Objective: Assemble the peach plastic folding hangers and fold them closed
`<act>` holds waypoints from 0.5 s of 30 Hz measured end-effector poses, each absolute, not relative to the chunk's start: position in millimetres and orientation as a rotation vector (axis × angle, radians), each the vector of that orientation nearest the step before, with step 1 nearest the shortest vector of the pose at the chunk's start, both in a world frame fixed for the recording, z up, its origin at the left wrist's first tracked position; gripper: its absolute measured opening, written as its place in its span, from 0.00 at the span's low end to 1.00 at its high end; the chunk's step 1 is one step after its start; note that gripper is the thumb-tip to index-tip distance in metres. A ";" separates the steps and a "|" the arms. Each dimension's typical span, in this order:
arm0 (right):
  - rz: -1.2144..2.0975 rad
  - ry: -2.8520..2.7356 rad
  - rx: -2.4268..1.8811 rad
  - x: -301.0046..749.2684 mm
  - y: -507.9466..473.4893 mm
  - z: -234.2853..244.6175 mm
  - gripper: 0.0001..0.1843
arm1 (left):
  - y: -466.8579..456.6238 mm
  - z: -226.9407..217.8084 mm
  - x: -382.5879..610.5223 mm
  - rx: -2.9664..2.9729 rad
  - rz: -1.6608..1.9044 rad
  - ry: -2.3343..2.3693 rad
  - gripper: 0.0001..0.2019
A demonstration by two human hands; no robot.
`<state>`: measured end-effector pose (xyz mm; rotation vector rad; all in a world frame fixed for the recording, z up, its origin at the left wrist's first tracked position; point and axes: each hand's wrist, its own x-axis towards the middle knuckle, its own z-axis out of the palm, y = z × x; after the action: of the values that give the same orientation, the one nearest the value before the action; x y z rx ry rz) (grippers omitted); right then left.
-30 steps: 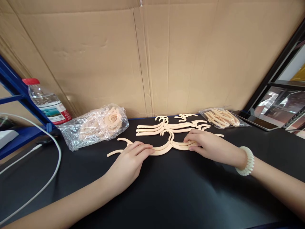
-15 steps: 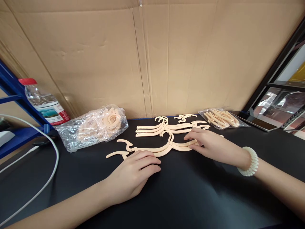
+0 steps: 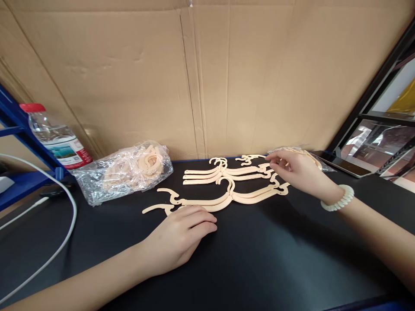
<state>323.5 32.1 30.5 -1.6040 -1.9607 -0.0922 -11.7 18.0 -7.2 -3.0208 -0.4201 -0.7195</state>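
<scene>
My left hand (image 3: 181, 235) rests on the black table, fingers loosely bent and slightly apart, holding nothing visible. It lies against the near edge of the front pair of beige folding clothes hangers (image 3: 249, 197), covering part of their left arms. Loose-ended curved pieces (image 3: 167, 191) stick out at that pair's left end. Raised above the table at the right, my right hand (image 3: 298, 172) has bent, parted fingers with nothing visible between them. Behind the front pair lies a second group of hangers (image 3: 202, 176), with several small hook pieces (image 3: 249, 159) beyond it.
A clear bag of beige curved parts (image 3: 136, 168) lies at the left beside a red-capped water bottle (image 3: 60, 138) and a white cable (image 3: 69, 233). Another bag of parts (image 3: 319, 164) is partly behind my right hand, near a tablet (image 3: 343, 166). Cardboard (image 3: 243, 77) stands along the back.
My right hand has risen and moved back and slightly right, off the right arms of the front hangers, uncovering their right end pieces. My left hand has stayed nearly still.
</scene>
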 end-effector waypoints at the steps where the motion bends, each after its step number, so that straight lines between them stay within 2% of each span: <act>1: -0.102 -1.935 -1.614 326.4 34.3 30.3 0.15 | 18.0 -7.4 -11.9 -3.021 -0.720 -0.422 0.13; 9: -0.138 -1.819 -1.755 349.1 50.6 28.9 0.12 | 18.7 -8.8 -11.4 -3.012 -0.727 -0.412 0.13; 15: -0.176 -1.969 -1.856 346.6 75.7 25.8 0.13 | 18.5 -6.8 -11.4 -3.017 -0.753 -0.401 0.14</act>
<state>346.6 75.7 25.8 -1.8556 -1.9691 -0.1755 -11.4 18.5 -6.8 -3.0166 -0.4013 -0.7527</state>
